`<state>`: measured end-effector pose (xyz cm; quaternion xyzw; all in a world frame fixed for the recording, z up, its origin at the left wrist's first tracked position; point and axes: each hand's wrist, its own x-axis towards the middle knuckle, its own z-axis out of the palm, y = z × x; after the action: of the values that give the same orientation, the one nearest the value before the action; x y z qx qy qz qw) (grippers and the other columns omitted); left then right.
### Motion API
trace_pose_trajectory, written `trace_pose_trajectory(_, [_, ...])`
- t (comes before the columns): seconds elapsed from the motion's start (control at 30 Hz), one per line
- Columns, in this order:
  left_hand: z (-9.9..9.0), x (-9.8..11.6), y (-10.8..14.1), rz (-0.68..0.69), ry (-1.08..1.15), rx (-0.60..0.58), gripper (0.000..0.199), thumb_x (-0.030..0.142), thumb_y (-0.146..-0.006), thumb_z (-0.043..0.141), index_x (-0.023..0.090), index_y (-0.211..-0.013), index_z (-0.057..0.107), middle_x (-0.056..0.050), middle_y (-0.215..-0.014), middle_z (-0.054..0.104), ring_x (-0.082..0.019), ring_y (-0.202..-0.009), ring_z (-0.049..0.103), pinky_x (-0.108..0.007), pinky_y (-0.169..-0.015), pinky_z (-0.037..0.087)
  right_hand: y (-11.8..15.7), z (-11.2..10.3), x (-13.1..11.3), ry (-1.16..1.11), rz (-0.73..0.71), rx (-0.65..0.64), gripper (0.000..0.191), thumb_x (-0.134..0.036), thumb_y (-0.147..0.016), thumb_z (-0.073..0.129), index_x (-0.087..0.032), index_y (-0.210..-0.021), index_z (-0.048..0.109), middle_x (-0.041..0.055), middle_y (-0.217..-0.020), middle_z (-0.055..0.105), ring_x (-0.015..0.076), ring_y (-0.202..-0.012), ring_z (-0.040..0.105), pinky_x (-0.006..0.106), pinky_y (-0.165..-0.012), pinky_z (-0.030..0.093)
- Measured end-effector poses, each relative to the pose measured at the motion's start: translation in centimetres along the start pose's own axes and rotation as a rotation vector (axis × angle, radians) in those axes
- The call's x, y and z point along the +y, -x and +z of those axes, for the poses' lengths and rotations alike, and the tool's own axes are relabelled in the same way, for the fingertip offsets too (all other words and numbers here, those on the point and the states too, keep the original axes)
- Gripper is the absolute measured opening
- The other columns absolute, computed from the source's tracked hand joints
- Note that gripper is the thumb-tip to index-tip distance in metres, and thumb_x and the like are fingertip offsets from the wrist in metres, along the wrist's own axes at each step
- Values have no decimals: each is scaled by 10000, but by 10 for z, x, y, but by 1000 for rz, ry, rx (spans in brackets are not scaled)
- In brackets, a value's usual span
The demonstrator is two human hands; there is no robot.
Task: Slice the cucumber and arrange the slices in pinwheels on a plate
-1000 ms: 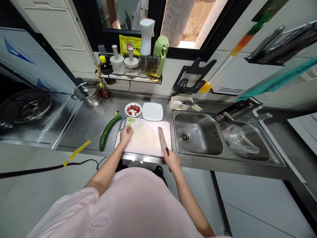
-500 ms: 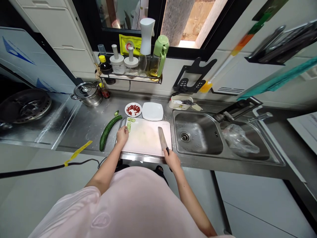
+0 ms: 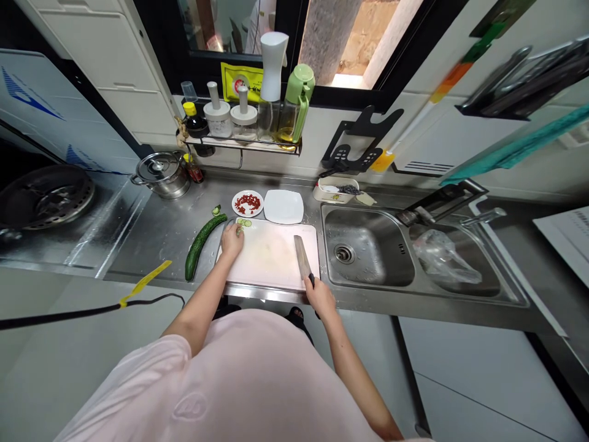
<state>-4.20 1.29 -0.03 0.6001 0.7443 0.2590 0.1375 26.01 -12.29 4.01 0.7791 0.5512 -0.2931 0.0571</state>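
My right hand (image 3: 321, 299) is wrapped round the black handle of a knife (image 3: 302, 258), whose blade lies on the right part of the white cutting board (image 3: 271, 258). At the board's upper left, my left hand (image 3: 232, 241) has its fingers curled at some cucumber slices, partly covering them. Several more cucumber slices (image 3: 245, 222) lie just above its fingertips. A long green cucumber (image 3: 199, 245) rests on the counter left of the board, with a small cut piece (image 3: 216, 210) above it. Behind the board are a plate of chopped red pieces (image 3: 247, 204) and a white square plate (image 3: 283, 207).
A double sink (image 3: 368, 245) adjoins the board on the right, with a plastic bag (image 3: 444, 258) in its far basin. A lidded pot (image 3: 162, 175) stands at the back left. Above hangs a shelf of bottles and jars (image 3: 243, 144). The stove (image 3: 46, 196) is far left.
My left hand has moved slightly up and right over the column of cucumber slices, which it now mostly hides. My right hand and the knife have stayed in place.
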Motion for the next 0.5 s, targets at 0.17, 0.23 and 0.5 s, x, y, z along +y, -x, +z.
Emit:
trace_pose_trajectory(0.17, [5, 14, -21, 43, -116, -61, 350, 241, -825, 520, 209, -1161, 610, -122, -1060, 586, -257, -1012, 538, -351, -872, 399, 0, 1, 1, -13, 3, 2, 568, -548, -939, 232, -156, -1100, 611, 167, -1036, 662, 283, -995, 619, 343, -795, 430])
trace_pose_trajectory(0.23, [7, 17, -27, 62, -181, -95, 371, 255, -840, 510, 223, -1199, 593, -130, -1077, 579, -272, -1041, 524, -366, -876, 390, 0, 1, 1, -18, 3, 0, 573, -550, -938, 232, -154, -1101, 612, 164, -1032, 662, 279, -995, 619, 334, -794, 431])
trace_pose_trajectory(0.5, [12, 18, -36, 98, -339, -189, 327, 294, -879, 465, 253, -1173, 601, -125, -1130, 563, -279, -1052, 521, -388, -877, 386, -2, 5, 4, -57, -6, 12, 558, -552, -931, 240, -167, -1064, 622, 160, -1007, 670, 287, -976, 622, 345, -781, 428])
